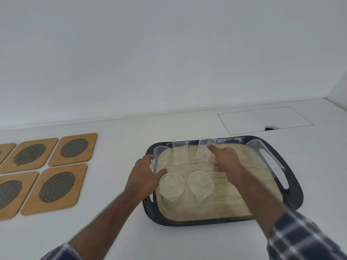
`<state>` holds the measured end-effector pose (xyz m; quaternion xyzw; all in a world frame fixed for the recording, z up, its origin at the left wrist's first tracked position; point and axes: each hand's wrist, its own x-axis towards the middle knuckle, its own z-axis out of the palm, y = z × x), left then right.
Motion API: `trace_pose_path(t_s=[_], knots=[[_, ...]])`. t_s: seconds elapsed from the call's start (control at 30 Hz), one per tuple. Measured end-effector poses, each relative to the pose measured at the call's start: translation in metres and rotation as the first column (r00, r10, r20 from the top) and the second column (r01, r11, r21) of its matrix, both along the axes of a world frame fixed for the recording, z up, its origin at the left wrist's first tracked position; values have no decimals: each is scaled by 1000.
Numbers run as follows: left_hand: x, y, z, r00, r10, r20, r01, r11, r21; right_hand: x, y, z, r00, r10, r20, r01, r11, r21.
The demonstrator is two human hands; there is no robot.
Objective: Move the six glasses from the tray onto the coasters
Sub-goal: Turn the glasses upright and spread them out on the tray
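Note:
A dark tray (293,196) with a wood-look floor sits on the white counter, right of centre. Several clear glasses stand on it: two in front (171,186) (201,184), two at the back left (161,156) (179,149), one at the far right (262,158). Another glass (203,152) at the back leans, and my right hand (225,162) grips it, index finger near its rim. My left hand (144,175) is spread around the back-left glass, thumb in front of it. Wooden coasters (75,149) (56,188) with dark mesh ovals lie at the left.
A white wall rises behind the counter. A rectangular hatch outline (262,119) with a small dark notch is set into the counter behind the tray. Bare counter lies between the coasters and the tray. Both forearms wear rolled plaid sleeves.

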<state>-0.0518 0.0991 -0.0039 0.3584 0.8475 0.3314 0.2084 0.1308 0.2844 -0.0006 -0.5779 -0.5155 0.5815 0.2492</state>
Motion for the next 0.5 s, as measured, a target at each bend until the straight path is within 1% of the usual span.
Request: trace_pose_path(t_s=[0.07,0.13,0.2,0.33,0.4,0.5], knots=[[-1,8,2,999,-31,-10,30,998,-48,-11,5,-2,999,-12,42,11,1000,6],[-1,14,4,998,-52,-19,50,995,-82,-19,8,-4,994,-28,107,23,999,49],[-2,16,5,999,-54,-11,52,995,-89,-25,9,-6,987,-19,158,8,997,71],[-6,18,5,999,-48,26,50,994,-93,-31,14,-8,977,12,213,-37,993,113],[-7,20,5,998,-43,36,46,994,-98,-29,17,-7,981,11,194,-35,992,119],[-8,22,4,998,-42,40,46,994,-100,-21,20,-8,998,-43,52,39,995,88]])
